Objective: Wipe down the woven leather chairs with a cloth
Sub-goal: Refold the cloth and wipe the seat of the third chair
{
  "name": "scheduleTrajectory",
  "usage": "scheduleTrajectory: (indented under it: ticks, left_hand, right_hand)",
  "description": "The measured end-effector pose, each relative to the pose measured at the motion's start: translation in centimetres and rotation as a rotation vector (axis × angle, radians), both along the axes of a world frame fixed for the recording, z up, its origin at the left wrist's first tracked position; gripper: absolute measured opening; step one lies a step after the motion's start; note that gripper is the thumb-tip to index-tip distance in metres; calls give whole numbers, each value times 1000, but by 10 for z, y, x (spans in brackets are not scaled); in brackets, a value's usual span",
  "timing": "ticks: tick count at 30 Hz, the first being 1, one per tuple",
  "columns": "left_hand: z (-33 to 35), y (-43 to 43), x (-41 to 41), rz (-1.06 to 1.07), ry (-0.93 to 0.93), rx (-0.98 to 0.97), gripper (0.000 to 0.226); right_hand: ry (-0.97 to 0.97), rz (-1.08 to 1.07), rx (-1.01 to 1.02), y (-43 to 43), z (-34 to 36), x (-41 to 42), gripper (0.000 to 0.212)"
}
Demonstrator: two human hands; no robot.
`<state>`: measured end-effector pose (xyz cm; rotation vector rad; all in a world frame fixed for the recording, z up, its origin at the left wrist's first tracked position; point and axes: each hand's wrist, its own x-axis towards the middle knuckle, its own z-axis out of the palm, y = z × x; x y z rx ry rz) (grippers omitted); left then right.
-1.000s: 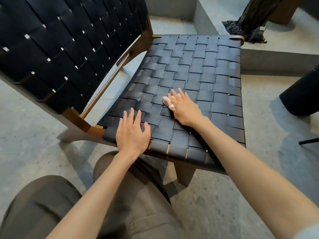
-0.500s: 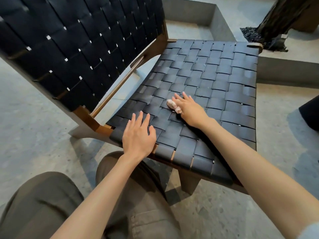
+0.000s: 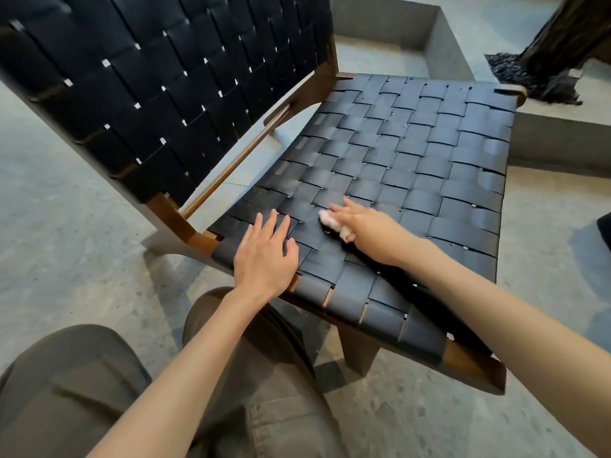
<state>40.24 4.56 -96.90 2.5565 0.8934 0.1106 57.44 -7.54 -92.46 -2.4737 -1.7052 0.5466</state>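
The step in hand is wiping the seat [image 3: 429, 153] of the low chair with black woven leather straps on a brown wooden frame. The right hand [image 3: 373, 233] lies on the seat's near-left part. Its fingers [image 3: 350, 208] are stretched out and close together, pressing a small bunched pale pink-white cloth [image 3: 330, 223] flat against the straps. Only the cloth's edge shows on the thumb side, and the hand is slightly blurred. The left hand [image 3: 264, 259] rests palm-down on the front-left corner, just beside the right, with its 4 fingers [image 3: 273, 223] straight and a little spread, probably to brace the chair.

The far and right stretches of the seat look untouched (a judgement from the cloth's position only). The next move calls for long strokes across them, following the weave, then up the woven backrest [image 3: 165, 94].
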Motion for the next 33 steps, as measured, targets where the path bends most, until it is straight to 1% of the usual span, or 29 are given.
scheduleTrajectory:
  ticks: [1, 2, 4, 5, 8, 10, 12, 14, 15, 17, 18, 19, 20, 22, 23, 25, 26, 28, 33]
  left_hand:
    - [0, 0, 0, 7, 1, 3, 52]
    - [0, -1, 0, 14, 5, 4, 52]
    - [1, -1, 0, 19, 11, 6, 52]
    - [1, -1, 1, 17, 11, 5, 52]
    - [4, -1, 0, 8, 11, -8, 52]
    - [4, -2, 0, 9, 5, -4, 52]
    - [3, -2, 0, 11, 5, 3, 51]
    - [2, -1, 0, 13, 12, 5, 52]
    - [2, -1, 0, 13, 16, 4, 52]
    - [1, -1, 0, 5, 29, 23, 52]
    - [0, 0, 1, -3, 42, 44, 52]
    - [-1, 1, 1, -14, 60, 64, 52]
    - [-2, 2, 1, -24, 78, 75, 52]
    - [-3, 5, 1, -27, 98, 80, 53]
    - [-3, 7, 1, -22, 103, 75, 53]
    - [-3, 10, 2, -10, 110, 67, 53]
    - [-4, 10, 2, -5, 105, 61, 52]
    - [-4, 9, 2, -3, 92, 53, 52]
    - [-6, 10, 1, -13, 109, 61, 54]
  right_hand:
    - [36, 41, 13, -6, 1, -8, 55]
    - [63, 88, 25, -13, 2, -16, 61]
    - [43, 168, 33, -22, 4, -16, 71]
    - [16, 167, 19, -20, 7, -9, 71]
    - [-119, 71, -59, -1, 11, 18, 57]
    - [-144, 7, -62, 8, 9, 22, 53]
    - [-62, 2, -60, 4, 3, 9, 55]
    - [50, 79, 14, -9, -1, -15, 56]
    - [122, 123, 63, -16, -1, -26, 53]
    - [273, 162, 136, -28, 5, -40, 37]
    - [319, 164, 158, -30, 9, -39, 37]
    - [333, 143, 187, -32, 14, -34, 46]
    - [292, 95, 221, -32, 19, -26, 58]
    - [96, -26, 223, -26, 22, 4, 73]
    - [-19, -69, 160, -21, 20, 19, 75]
    - [-212, -112, -1, -10, 6, 44, 66]
    - [-250, -132, -49, -4, -3, 52, 61]
    - [-261, -155, -67, 7, -17, 63, 59]
    - [-270, -170, -68, 42, -18, 82, 75]
